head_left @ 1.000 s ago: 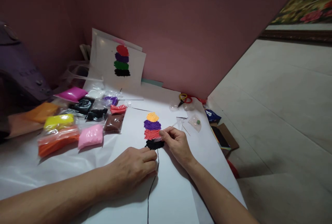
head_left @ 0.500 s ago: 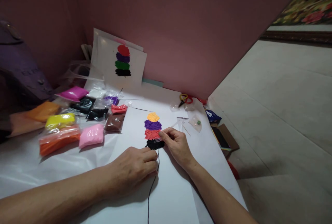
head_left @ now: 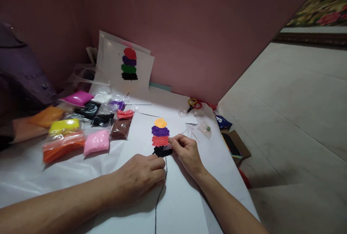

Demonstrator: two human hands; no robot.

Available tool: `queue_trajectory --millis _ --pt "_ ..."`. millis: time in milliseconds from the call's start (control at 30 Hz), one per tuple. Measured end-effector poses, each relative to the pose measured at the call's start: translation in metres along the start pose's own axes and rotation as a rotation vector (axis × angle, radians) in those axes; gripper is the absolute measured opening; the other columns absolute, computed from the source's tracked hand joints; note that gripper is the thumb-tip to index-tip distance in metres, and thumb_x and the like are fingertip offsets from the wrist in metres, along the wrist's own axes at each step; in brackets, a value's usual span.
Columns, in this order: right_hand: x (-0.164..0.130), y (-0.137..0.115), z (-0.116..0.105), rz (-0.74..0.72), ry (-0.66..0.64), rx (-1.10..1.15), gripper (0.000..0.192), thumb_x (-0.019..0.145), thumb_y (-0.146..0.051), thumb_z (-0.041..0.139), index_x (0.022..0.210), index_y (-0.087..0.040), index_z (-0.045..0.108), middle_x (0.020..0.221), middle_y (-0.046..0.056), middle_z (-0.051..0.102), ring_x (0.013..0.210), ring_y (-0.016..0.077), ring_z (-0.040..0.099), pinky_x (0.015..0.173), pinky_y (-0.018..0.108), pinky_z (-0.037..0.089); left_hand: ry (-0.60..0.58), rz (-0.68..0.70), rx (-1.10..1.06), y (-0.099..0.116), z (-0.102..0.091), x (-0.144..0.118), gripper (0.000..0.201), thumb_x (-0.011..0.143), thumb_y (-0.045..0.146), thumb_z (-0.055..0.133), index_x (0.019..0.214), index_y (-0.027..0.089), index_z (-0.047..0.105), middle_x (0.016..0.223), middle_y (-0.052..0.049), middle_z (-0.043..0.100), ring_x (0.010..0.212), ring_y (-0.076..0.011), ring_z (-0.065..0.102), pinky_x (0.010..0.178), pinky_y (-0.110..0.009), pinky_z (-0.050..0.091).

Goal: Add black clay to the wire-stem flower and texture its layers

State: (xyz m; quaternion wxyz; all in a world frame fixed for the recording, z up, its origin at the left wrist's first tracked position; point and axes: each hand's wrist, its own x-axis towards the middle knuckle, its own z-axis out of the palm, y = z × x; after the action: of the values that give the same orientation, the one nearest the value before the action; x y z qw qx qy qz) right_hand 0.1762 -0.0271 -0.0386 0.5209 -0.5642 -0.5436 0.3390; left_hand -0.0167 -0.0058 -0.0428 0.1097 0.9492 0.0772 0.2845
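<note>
A: What is held by each hand?

B: A thin pale stick (head_left: 182,132) is pinched between thumb and fingertips of the right hand (head_left: 187,152), its far end slanting up and away from the grip. The tip at the grip end is hidden by the fingers. The left hand (head_left: 141,176) is laid palm down on the white sheet (head_left: 189,205), fingers curled narrowly; whether anything is pinched there cannot be told.

A: Where is the clay figure found?

B: The clay stack (head_left: 161,137) is pressed flat on the sheet just left of the right-hand grip: orange on top, then purple, red and black. The black band is touched by the left fingertips from below. A black line (head_left: 159,194) is drawn down the sheet from that band, passing beside the left hand.

A: What else is seen nearby?

B: Bags of coloured clay (head_left: 81,125) are spread well left of both hands. A similar finished card (head_left: 127,66) is propped against the pink wall (head_left: 189,28) beyond them. Scissors (head_left: 193,103) are lying beyond the right hand.
</note>
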Motion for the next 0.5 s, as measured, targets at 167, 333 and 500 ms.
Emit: queue_trajectory --millis 167,333,500 --pt "-0.0005 0.0005 0.0005 0.003 -0.011 0.009 0.027 0.086 -0.037 0.067 0.067 -0.017 0.065 0.066 0.0 0.062 0.063 0.0137 0.053 0.062 0.027 0.044 0.012 0.008 0.015 -0.0007 0.0034 -0.0017 0.028 0.098 0.013 0.041 0.073 0.018 0.054 0.074 0.0 0.055 0.059 -0.015 0.044 0.047 -0.031 0.032" --pt "-0.0009 0.0 0.001 0.008 -0.03 0.005 0.026 0.085 -0.037 0.067 0.069 -0.017 0.067 0.068 0.001 0.063 0.064 0.0142 0.054 0.063 0.027 0.044 0.003 0.012 0.01 -0.0006 0.0036 -0.0026 0.028 0.097 0.012 0.04 0.074 0.018 0.053 0.075 0.0 0.055 0.06 -0.0149 0.045 0.048 -0.03 0.032" --pt "-0.0004 -0.0012 0.0013 0.011 -0.045 0.02 0.025 0.085 -0.036 0.067 0.069 -0.017 0.066 0.07 0.002 0.064 0.066 0.0144 0.054 0.063 0.027 0.044 0.001 0.004 0.017 0.0007 0.0014 -0.0016 0.029 0.097 0.012 0.039 0.074 0.018 0.054 0.075 0.0 0.055 0.06 -0.0148 0.045 0.047 -0.03 0.033"
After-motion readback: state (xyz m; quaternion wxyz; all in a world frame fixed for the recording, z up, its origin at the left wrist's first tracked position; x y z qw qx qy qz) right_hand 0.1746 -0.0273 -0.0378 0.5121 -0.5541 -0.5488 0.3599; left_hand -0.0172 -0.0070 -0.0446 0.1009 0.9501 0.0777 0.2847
